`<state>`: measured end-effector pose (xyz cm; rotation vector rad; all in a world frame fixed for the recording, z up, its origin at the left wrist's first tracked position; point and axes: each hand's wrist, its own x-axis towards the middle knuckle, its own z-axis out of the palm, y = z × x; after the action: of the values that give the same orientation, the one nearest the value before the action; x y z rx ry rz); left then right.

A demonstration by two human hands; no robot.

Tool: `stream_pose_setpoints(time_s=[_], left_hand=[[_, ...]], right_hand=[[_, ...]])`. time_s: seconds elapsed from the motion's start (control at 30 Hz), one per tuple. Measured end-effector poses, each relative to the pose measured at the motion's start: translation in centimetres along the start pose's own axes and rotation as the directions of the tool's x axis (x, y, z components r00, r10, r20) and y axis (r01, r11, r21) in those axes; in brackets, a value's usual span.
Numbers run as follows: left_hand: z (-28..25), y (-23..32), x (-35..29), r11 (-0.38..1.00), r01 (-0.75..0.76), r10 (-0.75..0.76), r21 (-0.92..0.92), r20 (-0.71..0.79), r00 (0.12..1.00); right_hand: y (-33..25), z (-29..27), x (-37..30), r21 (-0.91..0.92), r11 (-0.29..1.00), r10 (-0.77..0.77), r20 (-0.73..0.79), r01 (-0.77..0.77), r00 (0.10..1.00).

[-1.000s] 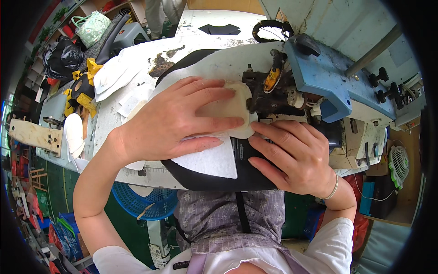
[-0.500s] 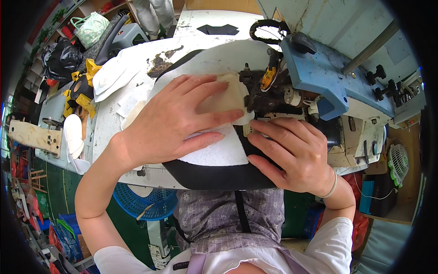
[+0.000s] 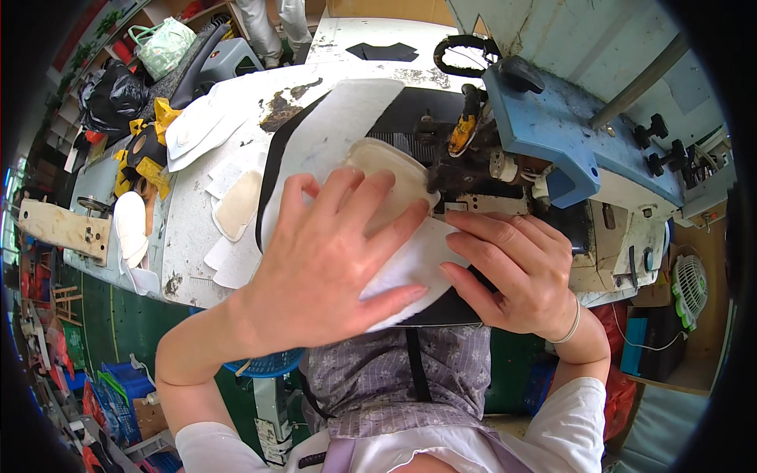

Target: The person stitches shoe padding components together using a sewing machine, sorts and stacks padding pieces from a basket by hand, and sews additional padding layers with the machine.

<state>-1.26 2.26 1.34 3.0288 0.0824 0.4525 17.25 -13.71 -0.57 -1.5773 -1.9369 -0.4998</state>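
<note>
A black sheet piece [image 3: 426, 101] with a white fabric layer [image 3: 335, 122] on it lies at the sewing machine [image 3: 465, 165]. A curved cream pad [image 3: 386, 160] sits on top, its right edge close by the machine's foot area. My left hand [image 3: 331, 248] is open, its spread fingers pressing on the pad and the white layer. Right of it, my right hand [image 3: 516, 260] lies open, fingertips at the white layer's right edge beside the metal plate. My hands cover part of the piece; the needle point cannot be made out.
Cream and white pads [image 3: 236, 205] lie left of the piece, with stacked white pieces [image 3: 197, 130] beyond. A blue machine frame [image 3: 544, 118] rises at right. A blue basket [image 3: 272, 364] is below the table edge. A black cutout [image 3: 382, 52] lies at the back.
The black piece with its white layer and pad has turned, baring black at the upper right. My left hand has moved right and nearer me, fingers more bent. My right hand has shifted little.
</note>
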Motion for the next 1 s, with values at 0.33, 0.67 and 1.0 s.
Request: stream_pose_setpoints(time_s=[0.33,0.67,1.0], left_hand=[[1.0,2.4,-0.6,0.995,0.095,-0.096,-0.041,-0.033,0.995],[0.9,2.7,-0.4,0.997,0.068,-0.070,-0.038,-0.049,0.996],[1.3,-2.2,0.8,0.996,-0.027,0.036,0.083,-0.109,0.993]], right_hand=[[0.2,0.3,0.0,-0.086,0.995,0.051,-0.087,-0.059,0.995],[0.0,-0.1,0.1,-0.104,0.992,0.067,-0.097,-0.077,0.993],[-1.3,-1.3,0.5,-0.062,0.998,-0.040,-0.108,0.034,0.993]])
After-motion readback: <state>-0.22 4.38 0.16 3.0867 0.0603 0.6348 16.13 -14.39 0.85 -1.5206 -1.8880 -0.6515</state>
